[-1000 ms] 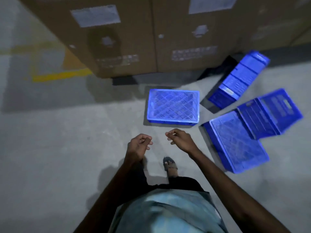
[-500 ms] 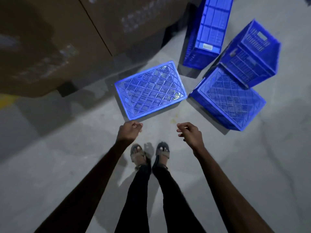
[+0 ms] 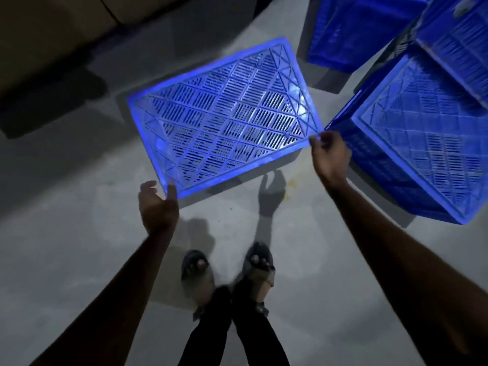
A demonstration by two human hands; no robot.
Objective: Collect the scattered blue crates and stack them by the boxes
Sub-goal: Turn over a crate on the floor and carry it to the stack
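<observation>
Target crate (image 3: 224, 122): upside down on the floor (image 3: 79, 260), slatted base up, near the cardboard boxes (image 3: 47, 35).
Neighbouring crate (image 3: 427, 154): also inverted, just beside the target's right corner; further crates (image 3: 351, 33) lie behind.
Change: half a second ago both hands hung short of the target crate with fingers curled. Now each is at a near corner.
Left hand (image 3: 158, 207): spread, thumb against the near-left corner, fingers not closed round it.
Right hand (image 3: 331, 157): fingertips at the near-right corner; whether they pinch the rim cannot be told.
Crate status: still flat on the floor, not lifted.
Task meaning: reach judged complete; grasp and lift pending. No stack formed yet.
</observation>
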